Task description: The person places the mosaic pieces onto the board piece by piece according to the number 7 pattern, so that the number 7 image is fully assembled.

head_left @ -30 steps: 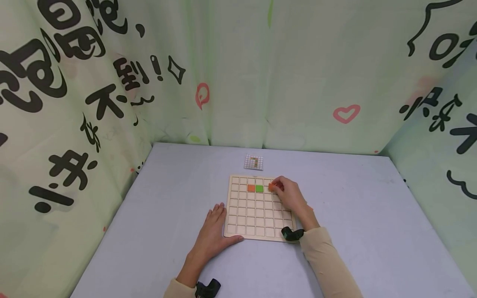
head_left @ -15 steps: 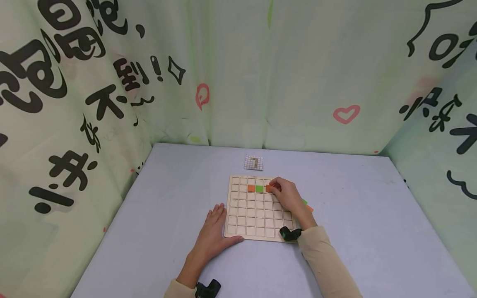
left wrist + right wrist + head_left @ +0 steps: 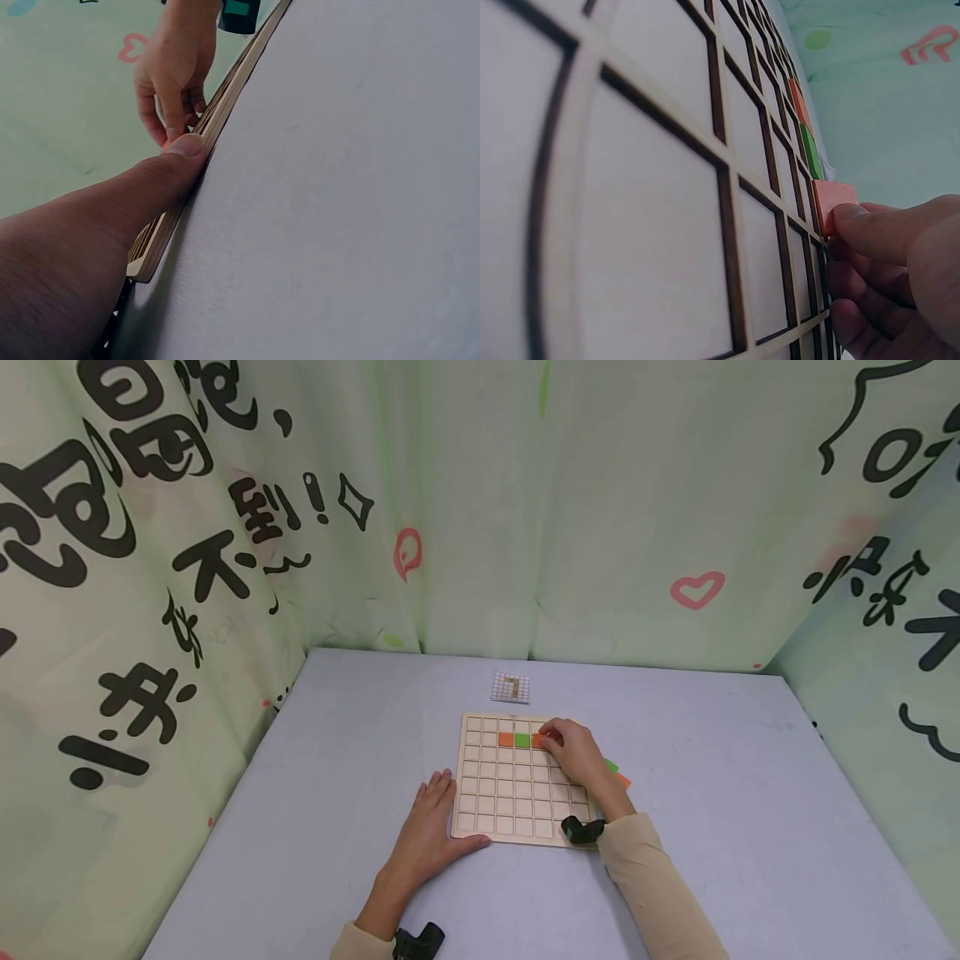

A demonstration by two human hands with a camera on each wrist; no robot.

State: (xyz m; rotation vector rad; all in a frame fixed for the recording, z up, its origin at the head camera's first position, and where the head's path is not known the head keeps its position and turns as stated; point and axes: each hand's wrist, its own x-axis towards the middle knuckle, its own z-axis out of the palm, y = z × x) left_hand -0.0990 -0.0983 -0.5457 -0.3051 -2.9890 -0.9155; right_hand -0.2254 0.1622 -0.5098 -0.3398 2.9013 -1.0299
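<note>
A wooden grid board [image 3: 504,797] lies flat on the table. One orange tile [image 3: 506,740] and a green tile [image 3: 522,740] sit side by side in its second row from the back. My right hand [image 3: 576,753] pinches another orange tile [image 3: 832,204] between thumb and fingers, at the square just right of the green one; in the right wrist view it stands partly raised above the grid. My left hand [image 3: 429,827] rests at the board's left front corner, fingers straight along the left side and thumb [image 3: 184,146] on the front edge.
A small card [image 3: 511,687] with a grid pattern lies behind the board. Green and orange loose tiles [image 3: 622,780] lie to the board's right, partly hidden by my right forearm. Curtains with black writing surround the white table [image 3: 345,735].
My right hand has moved slightly left with the orange tile, bringing it close beside the green tile. Loose tiles right of the board have come more into view. My left hand stays still.
</note>
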